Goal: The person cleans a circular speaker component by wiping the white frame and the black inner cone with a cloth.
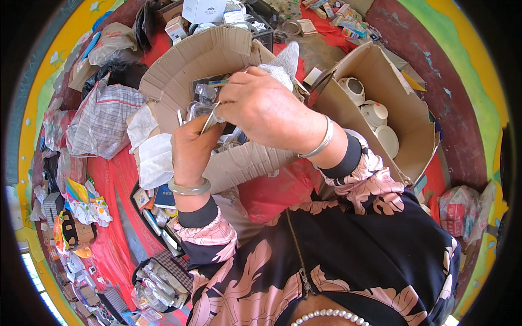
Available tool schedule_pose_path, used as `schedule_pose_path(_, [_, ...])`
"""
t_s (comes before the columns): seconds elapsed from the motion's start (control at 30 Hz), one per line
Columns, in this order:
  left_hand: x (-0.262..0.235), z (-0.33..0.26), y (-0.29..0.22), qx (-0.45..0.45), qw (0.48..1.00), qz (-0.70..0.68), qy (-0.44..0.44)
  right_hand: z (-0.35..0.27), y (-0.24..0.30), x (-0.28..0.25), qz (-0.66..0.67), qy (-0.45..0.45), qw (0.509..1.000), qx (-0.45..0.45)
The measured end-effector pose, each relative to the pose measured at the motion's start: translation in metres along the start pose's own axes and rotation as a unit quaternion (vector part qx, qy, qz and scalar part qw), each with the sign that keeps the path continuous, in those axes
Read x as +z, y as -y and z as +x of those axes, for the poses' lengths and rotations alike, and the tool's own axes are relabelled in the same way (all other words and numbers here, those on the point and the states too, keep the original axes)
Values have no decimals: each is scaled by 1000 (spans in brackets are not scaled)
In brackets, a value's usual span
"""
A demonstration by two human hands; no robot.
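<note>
Both my hands are raised close together over an open cardboard box point(198, 54). My left hand point(190, 146) is closed around a thin, flat, pale-edged piece point(208, 121), seen nearly edge-on; its kind cannot be made out. My right hand point(263, 108) has its fingers bent and pressed together at the upper end of that piece. A greyish-white cloth point(288, 60) sticks out behind the right hand, and a pale bit shows at its fingertips; the palm is hidden. Below my hands, the box holds clear plastic packets point(205, 93) and other small things, partly covered by the hands.
A second cardboard box point(348, 108) on the right holds white round containers point(375, 114). White cloths point(157, 160) drape over the near box's left rim. Bags point(106, 119), a tray of small goods point(163, 217) and a basket of packets point(160, 285) stand on red sheeting at left.
</note>
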State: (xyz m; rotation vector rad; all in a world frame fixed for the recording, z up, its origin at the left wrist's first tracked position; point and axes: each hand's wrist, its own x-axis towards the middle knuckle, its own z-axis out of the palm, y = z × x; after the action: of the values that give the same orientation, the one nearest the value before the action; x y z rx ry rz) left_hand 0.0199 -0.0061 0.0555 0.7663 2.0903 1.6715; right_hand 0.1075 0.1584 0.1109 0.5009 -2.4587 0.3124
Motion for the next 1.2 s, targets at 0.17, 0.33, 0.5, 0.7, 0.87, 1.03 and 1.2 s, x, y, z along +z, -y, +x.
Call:
schedule_pose_path(0.17, [-3,-3,-4,-9,999,-45,10,-1,-9,-6,5,-20,1000,17])
schedule_pose_path(0.33, [-6,-2,-3,4,999,-44,18,-11,-55,8,27,-48,997,51])
schedule_pose_path(0.5, [-22,-8,-3,45,990,-134,-26,-38,-113,12,2,-24,974,227])
schedule_pose_path(0.7, [-37,-5,16,105,913,-392,-34,-61,-144,-13,142,-174,871,438])
schedule_pose_path(0.87, [-40,0,25,95,821,-561,-38,-52,-132,-21,385,-306,774,399])
schedule_pose_path(1.03, [-42,1,31,64,807,-586,-38,-29,-86,-39,357,-296,830,309])
schedule_pose_path(1.2, [-38,0,29,62,798,-599,-27,-12,-56,-37,206,-281,911,222])
